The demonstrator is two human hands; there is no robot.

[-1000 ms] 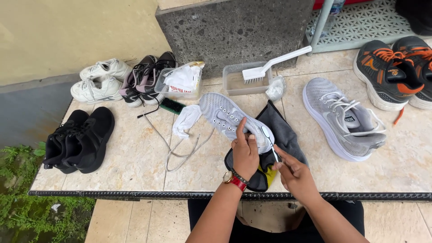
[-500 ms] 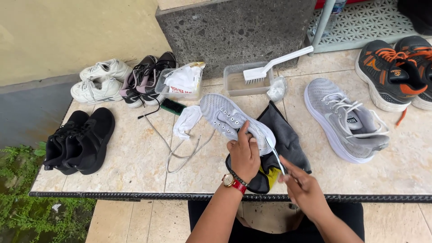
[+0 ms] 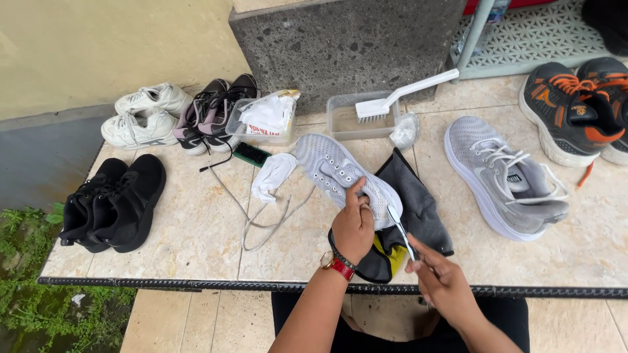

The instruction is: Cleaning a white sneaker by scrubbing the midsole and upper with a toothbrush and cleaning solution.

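Our right hand had its fingers pinched narrow on a white lace, drawn taut up and away to the grey shoe. Our left hand was wrapped over that shoe's rear half, thumb up along the upper, fingers curled round and out of sight on the far side. The shoe sat just ahead of both hands, long axis running from near-right at the heel to far-left at the toe; the left hand was on it, the right only on the lace, slightly nearer us. The lace ran roughly across that axis, from the eyelet area towards the right hand. Under the shoe lay a dark cloth with a yellow patch, on the bench. A loose lace and a white rag lay just left of the toe, the matching grey shoe well apart to the right, and a tub with a white brush behind. We couldn't tell which eyelet the lace left from: the left hand covered it. Shoe heel and collar hidden too; both forearms cut off at the frame bottom.
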